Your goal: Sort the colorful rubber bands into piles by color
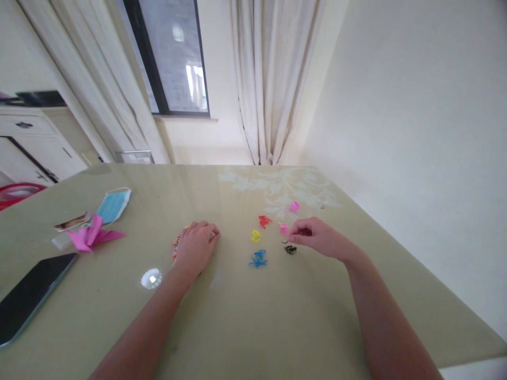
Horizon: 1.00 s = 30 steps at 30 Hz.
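My left hand lies over a mixed pile of coloured rubber bands, its fingers curled down. Something pale shows by the thumb, too small to make out. To the right, my right hand is closed in a pinch, with a thin dark rubber band at its fingertips. Just below that hand sits a heap of black bands; pink bands lie beside the fingertips. Between both hands are small heaps of red bands, yellow bands and blue bands.
Another pink heap and a small clear object lie farther back. On the left are a clear round lid-like piece, a phone, a pink folded-paper bird and a blue face mask. A wall borders the table's right side.
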Motion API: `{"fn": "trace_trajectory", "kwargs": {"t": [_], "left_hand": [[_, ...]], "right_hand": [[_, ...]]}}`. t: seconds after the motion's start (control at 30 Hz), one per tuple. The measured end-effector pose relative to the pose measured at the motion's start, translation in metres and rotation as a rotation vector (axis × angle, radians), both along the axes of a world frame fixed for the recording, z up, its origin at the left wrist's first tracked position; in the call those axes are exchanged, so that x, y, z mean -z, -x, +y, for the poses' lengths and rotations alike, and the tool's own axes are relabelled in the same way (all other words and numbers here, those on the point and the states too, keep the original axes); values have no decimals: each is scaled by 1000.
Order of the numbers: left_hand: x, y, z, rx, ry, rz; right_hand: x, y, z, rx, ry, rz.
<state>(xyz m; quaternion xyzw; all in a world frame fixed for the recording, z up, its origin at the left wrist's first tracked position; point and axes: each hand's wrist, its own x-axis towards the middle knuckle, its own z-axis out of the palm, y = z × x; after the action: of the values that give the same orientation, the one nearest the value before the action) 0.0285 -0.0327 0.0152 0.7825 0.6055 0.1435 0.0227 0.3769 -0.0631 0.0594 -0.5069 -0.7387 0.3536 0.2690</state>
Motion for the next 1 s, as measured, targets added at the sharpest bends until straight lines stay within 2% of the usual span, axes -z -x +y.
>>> {"fn": "trace_trajectory", "kwargs": {"t": [0.1, 0.23, 0.4, 0.47, 0.57, 0.63, 0.7, 0.8, 1.0], "left_hand": [[2, 2, 3, -1, -45, -106], [1, 2, 5, -8, -42, -291], [-5, -4, 4, -51, 140, -642], [-5, -8, 3, -28, 203, -797], [-5, -17, 0, 69, 288, -991], [-5, -24, -4, 130, 362, -1076], [-4, -32, -10, 170, 421, -1113], [-4, -40, -17, 236, 449, -1113], [-3, -44, -22, 308, 480, -1153]], "right_hand": [[10, -17, 7, -17, 20, -150], [16, -19, 11, -36, 73, -212], [18, -19, 15, 92, 120, -325], [17, -17, 16, 151, 112, -346], [15, 1, 13, 175, 7, -240], [14, 23, 8, 164, -127, -98], [15, 49, 2, 94, -189, 7], [18, 79, -7, 72, -233, 99], [26, 91, -11, 58, -267, 137]]}}
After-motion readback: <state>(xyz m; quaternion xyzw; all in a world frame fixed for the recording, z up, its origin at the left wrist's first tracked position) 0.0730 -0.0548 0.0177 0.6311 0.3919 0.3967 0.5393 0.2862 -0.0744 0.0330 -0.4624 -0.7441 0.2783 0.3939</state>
